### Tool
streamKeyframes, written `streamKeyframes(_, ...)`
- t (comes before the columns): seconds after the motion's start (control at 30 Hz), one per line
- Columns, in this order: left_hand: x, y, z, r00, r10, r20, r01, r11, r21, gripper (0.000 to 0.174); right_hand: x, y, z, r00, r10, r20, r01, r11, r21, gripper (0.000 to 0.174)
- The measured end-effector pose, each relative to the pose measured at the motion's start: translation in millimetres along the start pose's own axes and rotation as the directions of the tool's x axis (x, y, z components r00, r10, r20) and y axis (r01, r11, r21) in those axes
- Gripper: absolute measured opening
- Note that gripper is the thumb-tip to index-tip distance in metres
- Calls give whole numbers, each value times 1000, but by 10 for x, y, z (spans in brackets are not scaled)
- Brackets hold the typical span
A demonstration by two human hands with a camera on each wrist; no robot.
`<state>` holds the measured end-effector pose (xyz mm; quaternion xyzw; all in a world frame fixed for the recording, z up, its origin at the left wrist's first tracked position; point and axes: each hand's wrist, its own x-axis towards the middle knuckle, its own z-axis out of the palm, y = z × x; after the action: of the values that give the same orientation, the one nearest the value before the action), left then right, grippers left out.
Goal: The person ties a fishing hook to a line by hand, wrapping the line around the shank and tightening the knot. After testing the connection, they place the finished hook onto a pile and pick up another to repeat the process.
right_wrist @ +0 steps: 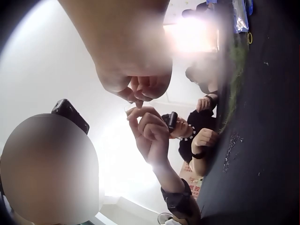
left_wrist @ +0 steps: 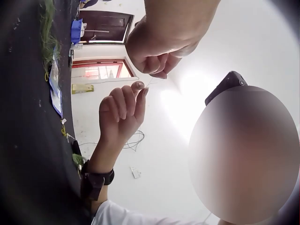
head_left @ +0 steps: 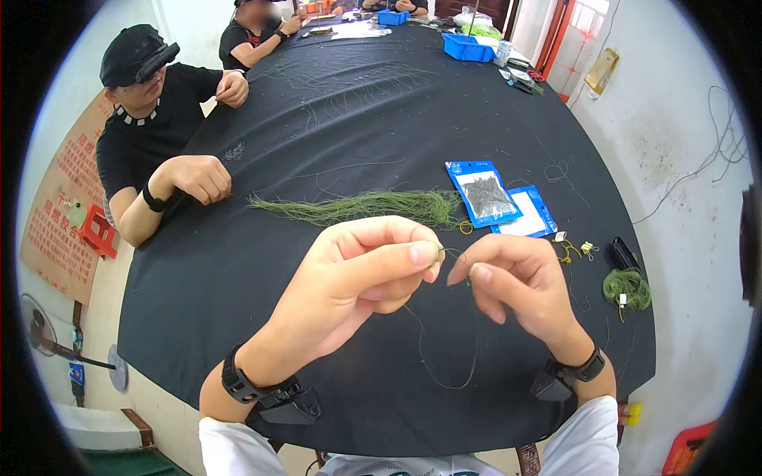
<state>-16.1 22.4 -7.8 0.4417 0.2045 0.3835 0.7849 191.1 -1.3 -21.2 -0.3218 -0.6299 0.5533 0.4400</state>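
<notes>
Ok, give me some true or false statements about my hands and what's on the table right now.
1. The left hand and the right hand both pinch a thread above the table. True.
2. The bundle of green strands lies on a red tablecloth. False: the tablecloth is black.
3. Two blue packets lie beyond the right hand. True.
4. The left hand lies flat on the table. False: it is raised, with thumb and forefinger pinched together.
5. A green coil lies to the right of the hands. True.
</notes>
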Motion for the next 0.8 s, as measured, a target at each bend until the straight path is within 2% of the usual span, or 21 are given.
streamKeyframes(0.1,27,-34,-48,999,-23,46,27,996,-82,13,-7,-59,80,986,164,37,-163,986,-11,21)
streamKeyframes(0.13,34,-44,-59,997,-31,70,39,993,-116,13,16,-64,91,974,206,92,-209,978,21,21)
streamKeyframes(0.23,41,-38,-52,999,-6,45,9,997,-78,13,51,21,118,960,238,145,-244,970,18,22)
streamKeyframes(0.4,-3,-33,31,987,118,-109,-104,986,128,12,25,34,121,990,137,-25,-136,989,52,14)
streamKeyframes(0.5,-23,-28,63,965,213,-153,-169,951,258,11,2,9,75,997,47,-69,-53,995,-85,15)
streamKeyframes(0.53,-27,-30,70,956,242,-163,-185,935,301,11,-13,5,42,995,83,-62,-88,992,-87,15)
streamKeyframes(0.6,-22,-58,80,936,317,-150,-257,911,324,11,-10,23,66,991,8,-130,-34,980,-198,18)
streamKeyframes(0.7,-35,-71,105,911,386,-147,-308,872,382,11,0,-102,100,962,-141,-233,21,891,-454,29)
streamKeyframes(0.73,-40,-74,113,904,401,-148,-315,859,405,12,-7,-134,82,959,-167,-229,37,874,-484,28)
streamKeyframes(0.8,-43,-85,119,897,418,-145,-330,851,408,11,-21,-180,58,970,-123,-211,20,901,-433,23)
